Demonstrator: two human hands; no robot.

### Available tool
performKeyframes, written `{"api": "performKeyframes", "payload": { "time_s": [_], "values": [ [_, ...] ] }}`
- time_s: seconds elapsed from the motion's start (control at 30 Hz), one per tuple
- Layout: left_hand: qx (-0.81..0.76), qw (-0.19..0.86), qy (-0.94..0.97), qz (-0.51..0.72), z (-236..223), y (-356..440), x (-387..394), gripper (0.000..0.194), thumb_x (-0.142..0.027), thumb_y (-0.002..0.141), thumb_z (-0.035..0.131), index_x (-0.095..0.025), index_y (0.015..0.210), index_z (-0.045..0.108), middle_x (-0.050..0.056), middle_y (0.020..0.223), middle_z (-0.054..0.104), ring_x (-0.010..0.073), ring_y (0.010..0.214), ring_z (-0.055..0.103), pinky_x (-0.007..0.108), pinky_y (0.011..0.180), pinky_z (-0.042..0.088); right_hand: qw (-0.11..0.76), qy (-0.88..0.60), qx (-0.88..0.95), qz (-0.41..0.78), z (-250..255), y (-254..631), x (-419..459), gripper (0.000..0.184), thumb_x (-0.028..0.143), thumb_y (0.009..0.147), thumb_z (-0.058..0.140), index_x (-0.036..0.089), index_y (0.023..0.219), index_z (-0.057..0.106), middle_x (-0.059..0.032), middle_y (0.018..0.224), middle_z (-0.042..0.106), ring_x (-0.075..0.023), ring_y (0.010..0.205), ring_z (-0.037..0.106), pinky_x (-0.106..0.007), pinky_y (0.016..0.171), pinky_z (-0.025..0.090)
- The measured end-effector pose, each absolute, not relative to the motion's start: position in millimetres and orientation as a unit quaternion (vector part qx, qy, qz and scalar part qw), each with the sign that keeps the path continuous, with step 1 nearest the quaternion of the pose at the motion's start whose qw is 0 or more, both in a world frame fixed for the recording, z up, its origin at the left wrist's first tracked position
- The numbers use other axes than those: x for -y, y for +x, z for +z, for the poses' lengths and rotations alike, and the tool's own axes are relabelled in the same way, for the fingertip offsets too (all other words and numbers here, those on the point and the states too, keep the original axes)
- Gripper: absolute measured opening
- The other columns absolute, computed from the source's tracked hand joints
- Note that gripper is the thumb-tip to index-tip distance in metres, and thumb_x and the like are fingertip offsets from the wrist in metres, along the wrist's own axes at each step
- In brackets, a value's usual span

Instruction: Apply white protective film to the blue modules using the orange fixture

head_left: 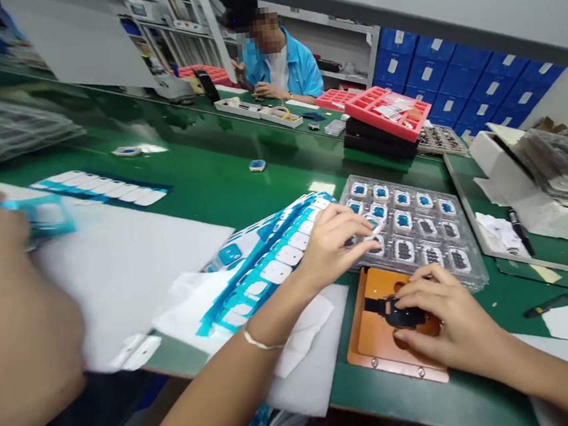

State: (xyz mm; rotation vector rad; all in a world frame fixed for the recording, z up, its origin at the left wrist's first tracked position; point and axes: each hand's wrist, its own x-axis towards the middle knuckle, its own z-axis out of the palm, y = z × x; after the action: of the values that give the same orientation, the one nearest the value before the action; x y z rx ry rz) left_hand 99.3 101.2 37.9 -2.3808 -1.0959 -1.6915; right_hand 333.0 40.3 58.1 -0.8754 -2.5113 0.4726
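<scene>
My left hand reaches over a clear plastic tray holding several small blue and black components. Its fingertips pinch a small white piece at the tray's edge. Beneath my left wrist lies a sheet of white pads on blue backing. My right hand curves over a black flexible part, which lies in a recess of an orange jig. My fingers hide part of it.
A co-worker's blurred arm fills the left side, over a white sheet. Across the green bench, a seated person faces me. A red tray sits on black boxes. Blue bins stand behind, and a white dispenser stands right.
</scene>
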Motion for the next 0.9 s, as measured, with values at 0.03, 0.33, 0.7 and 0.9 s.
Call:
{"api": "performKeyframes", "payload": {
  "time_s": [0.03,0.33,0.7,0.9],
  "values": [
    [0.339,0.008,-0.763,-0.55,38,101,-99,0.023,-0.042,0.084,0.073,-0.021,0.076,0.068,0.002,0.083,0.077,0.0174,0.086,0.063,0.035,0.084,0.05,0.211,-0.323,0.906,0.174,59,334,-40,0.017,0.025,0.082,0.073,0.021,0.098,0.072,-0.0077,0.102,0.073,-0.0291,0.098,0.055,-0.047,0.083,0.051],
    [0.172,-0.103,-0.76,-0.619,48,120,-79,0.027,-0.049,0.075,0.077,-0.024,0.07,0.069,0.001,0.074,0.075,0.0161,0.074,0.061,0.034,0.07,0.051,0.263,-0.347,0.821,0.37,73,346,-59,0.017,0.037,0.09,0.068,0.022,0.097,0.07,-0.0103,0.123,0.063,-0.0234,0.101,0.063,-0.043,0.089,0.052],
    [0.153,-0.172,-0.772,-0.592,36,128,-75,0.021,-0.046,0.071,0.081,-0.026,0.073,0.074,0.005,0.09,0.073,0.018,0.083,0.061,0.037,0.076,0.052,0.374,-0.256,0.635,0.626,64,338,-58,0.041,0.035,0.076,0.085,0.024,0.088,0.047,-0.0067,0.116,0.068,-0.018,0.097,0.069,-0.033,0.082,0.058],
    [0.182,-0.067,-0.771,-0.607,36,134,-69,0.019,-0.039,0.079,0.077,-0.022,0.081,0.07,0.004,0.088,0.072,0.0167,0.085,0.06,0.031,0.073,0.053,0.426,-0.253,0.674,0.547,53,334,-58,0.044,0.038,0.08,0.081,0.027,0.107,0.049,-0.0073,0.116,0.067,-0.0185,0.1,0.068,-0.033,0.085,0.059]
  ]
}}
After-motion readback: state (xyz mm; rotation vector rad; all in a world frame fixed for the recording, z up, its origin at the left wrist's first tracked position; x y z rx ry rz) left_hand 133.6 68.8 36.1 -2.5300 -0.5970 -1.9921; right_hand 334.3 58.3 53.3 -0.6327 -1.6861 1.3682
